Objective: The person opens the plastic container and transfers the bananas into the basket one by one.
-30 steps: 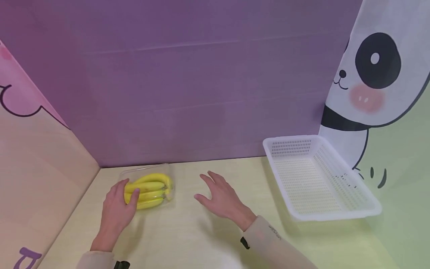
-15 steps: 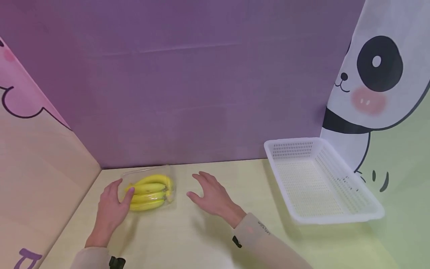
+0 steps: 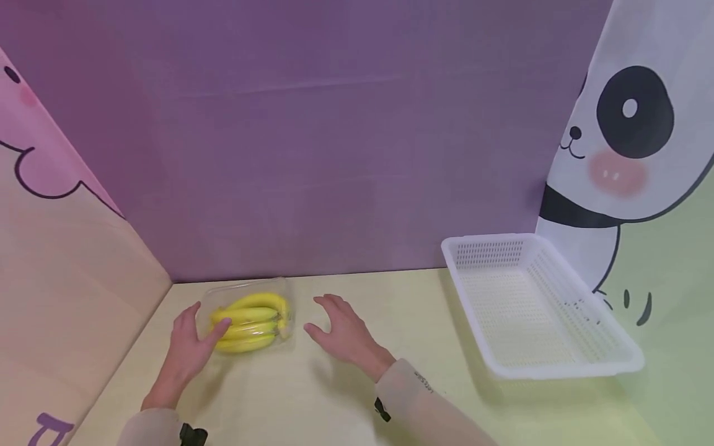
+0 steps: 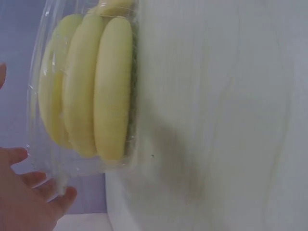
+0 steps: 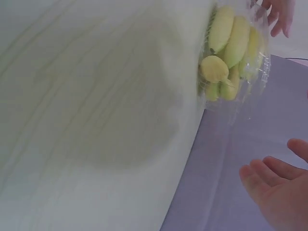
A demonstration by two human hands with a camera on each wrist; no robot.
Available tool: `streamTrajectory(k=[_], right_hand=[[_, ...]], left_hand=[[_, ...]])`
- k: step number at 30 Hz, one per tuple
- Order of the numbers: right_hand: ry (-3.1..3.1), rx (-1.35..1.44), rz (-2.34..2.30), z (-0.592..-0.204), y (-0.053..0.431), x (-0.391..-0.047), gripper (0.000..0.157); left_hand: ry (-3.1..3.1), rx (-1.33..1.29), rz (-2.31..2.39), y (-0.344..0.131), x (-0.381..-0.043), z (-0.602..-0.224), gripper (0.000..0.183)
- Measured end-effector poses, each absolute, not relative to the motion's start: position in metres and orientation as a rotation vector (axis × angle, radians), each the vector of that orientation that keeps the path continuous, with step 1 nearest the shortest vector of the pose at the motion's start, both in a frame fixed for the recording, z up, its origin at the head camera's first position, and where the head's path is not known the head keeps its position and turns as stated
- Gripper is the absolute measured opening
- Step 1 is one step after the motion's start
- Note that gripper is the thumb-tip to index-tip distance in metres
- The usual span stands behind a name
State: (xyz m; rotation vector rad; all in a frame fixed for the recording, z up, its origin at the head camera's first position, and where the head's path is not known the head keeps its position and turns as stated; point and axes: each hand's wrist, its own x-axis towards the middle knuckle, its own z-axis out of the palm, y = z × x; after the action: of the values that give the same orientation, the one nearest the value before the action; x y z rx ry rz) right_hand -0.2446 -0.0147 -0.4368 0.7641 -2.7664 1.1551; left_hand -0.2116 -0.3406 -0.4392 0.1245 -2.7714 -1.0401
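Several yellow bananas [image 3: 245,331] lie in a clear plastic box [image 3: 287,288] at the left back of the table. My left hand [image 3: 186,347] is at the box's left end, thumb and fingers spread apart around its corner. In the left wrist view, the fingertips [image 4: 68,194] are right at the box's near end. To the right of the box, my right hand [image 3: 346,334] hovers above the table with its fingers loosely extended and nothing in them. The right wrist view shows a gap between that hand and the box.
A white perforated plastic basket [image 3: 491,365] stands on the right side of the pale wooden table [image 3: 279,396]. Behind the table rises a purple backdrop [image 3: 334,155]. Printed side panels close in on both sides, the right one with a panda [image 3: 613,142].
My right hand has moved left, closer to the box. My left hand has drawn back slightly to the left from over the banana ends. The head view has shifted a little.
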Motion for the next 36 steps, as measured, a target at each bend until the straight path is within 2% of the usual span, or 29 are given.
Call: streamTrajectory(k=[18, 36], right_hand=[[-2.805, 0.744, 1.274, -0.451, -0.024, -0.251, 0.060], [-2.817, 0.714, 1.361, -0.459, -0.039, -0.254, 0.063]], left_hand=[[-2.721, 0.164, -1.341, -0.347, -0.216, -0.457, 0.116], [-2.749, 0.199, -1.442, -0.333, -0.214, -0.459, 0.121]])
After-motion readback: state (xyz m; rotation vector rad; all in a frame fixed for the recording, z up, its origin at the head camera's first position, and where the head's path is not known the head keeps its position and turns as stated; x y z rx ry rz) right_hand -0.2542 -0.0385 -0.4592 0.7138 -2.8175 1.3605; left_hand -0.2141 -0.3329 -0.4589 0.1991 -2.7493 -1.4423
